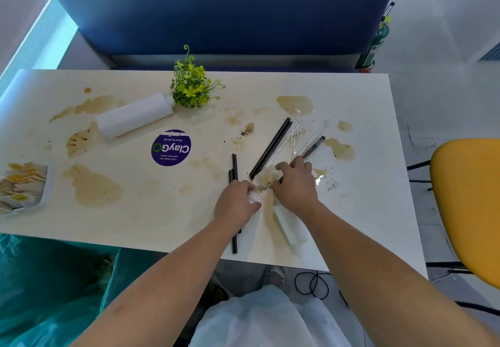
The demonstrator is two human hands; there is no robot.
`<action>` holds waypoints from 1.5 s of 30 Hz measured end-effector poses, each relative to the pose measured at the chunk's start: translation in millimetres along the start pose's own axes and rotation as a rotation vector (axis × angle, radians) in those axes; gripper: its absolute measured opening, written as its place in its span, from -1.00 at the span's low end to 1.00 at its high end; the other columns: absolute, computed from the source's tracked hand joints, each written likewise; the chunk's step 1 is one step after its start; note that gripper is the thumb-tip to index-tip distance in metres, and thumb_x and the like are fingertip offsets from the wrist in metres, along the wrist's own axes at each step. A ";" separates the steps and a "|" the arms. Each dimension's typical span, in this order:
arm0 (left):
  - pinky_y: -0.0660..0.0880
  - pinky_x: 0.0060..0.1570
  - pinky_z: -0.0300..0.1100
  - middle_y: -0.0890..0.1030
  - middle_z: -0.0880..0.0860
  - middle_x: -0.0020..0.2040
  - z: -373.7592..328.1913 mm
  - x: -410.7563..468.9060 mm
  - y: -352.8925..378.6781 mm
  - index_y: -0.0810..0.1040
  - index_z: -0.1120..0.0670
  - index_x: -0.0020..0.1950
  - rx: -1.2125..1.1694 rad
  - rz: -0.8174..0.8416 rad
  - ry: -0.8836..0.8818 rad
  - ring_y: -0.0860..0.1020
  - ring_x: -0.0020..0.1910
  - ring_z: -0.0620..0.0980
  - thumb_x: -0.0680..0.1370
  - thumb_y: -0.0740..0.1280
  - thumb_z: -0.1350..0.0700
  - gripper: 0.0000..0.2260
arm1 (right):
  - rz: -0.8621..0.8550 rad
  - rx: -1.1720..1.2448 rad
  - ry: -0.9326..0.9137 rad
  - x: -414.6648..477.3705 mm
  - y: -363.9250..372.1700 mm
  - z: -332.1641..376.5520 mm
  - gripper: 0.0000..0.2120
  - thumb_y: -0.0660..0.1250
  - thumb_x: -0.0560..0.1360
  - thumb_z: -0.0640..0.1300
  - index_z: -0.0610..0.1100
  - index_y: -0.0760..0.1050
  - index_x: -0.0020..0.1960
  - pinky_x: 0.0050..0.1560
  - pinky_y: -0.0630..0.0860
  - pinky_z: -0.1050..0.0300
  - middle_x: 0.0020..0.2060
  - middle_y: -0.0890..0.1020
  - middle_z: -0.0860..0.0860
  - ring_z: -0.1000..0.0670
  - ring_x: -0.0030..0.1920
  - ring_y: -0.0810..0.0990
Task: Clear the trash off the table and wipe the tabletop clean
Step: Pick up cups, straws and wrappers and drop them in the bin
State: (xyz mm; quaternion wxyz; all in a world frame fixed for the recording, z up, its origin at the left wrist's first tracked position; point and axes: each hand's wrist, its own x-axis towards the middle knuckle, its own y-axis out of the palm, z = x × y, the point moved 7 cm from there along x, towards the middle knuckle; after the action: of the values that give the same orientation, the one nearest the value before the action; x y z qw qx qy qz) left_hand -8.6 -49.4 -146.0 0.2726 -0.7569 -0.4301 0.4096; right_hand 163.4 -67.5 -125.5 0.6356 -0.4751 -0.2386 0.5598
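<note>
Both hands were down on the bench (359, 219), close together near its front edge. The left hand (236, 201) pinched a crumpled white tissue (255, 198) with its finger and thumb. The right hand (296, 187) had its fingers curled round the near end of the clear wrappers (293, 137). A dark straw showed between its fingers.

The trash lay around the hands. Two long black straws (270, 148) pointed away from the right hand, side by side. More black straws (234, 166) ran under the left arm. Brown spills (93, 187) and small dark crumbs (241, 141) spread over most of the bench.

Farther back a white bottle (133, 116) lay on its side, its tip just beside some yellow flowers (191, 87). A round purple sticker (171, 148) sat near the middle. A green bag (40, 279) hung below the bench on the left.
</note>
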 end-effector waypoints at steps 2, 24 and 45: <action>0.51 0.09 -0.17 0.52 0.00 0.16 0.2 -0.1 1.3 0.58 0.00 0.31 0.026 -0.003 0.021 0.58 0.08 -0.02 0.50 0.51 0.02 -0.60 | 0.002 -0.031 -0.019 1.6 0.4 3.7 -0.60 0.34 0.55 -0.03 -0.11 0.50 0.36 0.14 0.50 -0.13 0.22 0.42 -0.15 -0.21 0.25 0.34; 0.55 -0.11 -0.17 0.61 -0.11 -0.12 12.2 5.2 -39.7 0.63 -0.09 0.06 -0.208 -0.220 -0.098 0.60 -0.18 -0.14 0.54 0.46 0.07 -0.87 | 0.056 -0.170 -0.025 22.7 12.3 23.4 -0.76 0.22 0.57 -0.20 -0.06 0.59 0.16 0.25 0.36 -0.08 0.09 0.52 -0.06 -0.16 0.22 0.38; 0.43 -0.38 -0.25 0.60 -0.06 -0.28 -15.3 18.9 -53.7 0.65 -0.11 -0.19 -0.279 -0.196 -0.022 0.50 -0.41 -0.15 0.53 0.38 0.23 -0.77 | -0.227 0.566 0.196 30.1 -49.7 -24.2 -0.92 0.22 0.53 -0.20 -0.10 0.45 0.00 -0.17 0.54 -0.02 -0.18 0.58 -0.02 -0.10 -0.15 0.59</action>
State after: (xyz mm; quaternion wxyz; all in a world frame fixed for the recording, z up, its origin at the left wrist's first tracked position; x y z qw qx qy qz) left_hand -13.0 -8.0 -104.4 0.1987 -0.7371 -0.5577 0.3257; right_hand 215.5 -43.6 -99.6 0.8209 -0.3014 -0.0625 0.4810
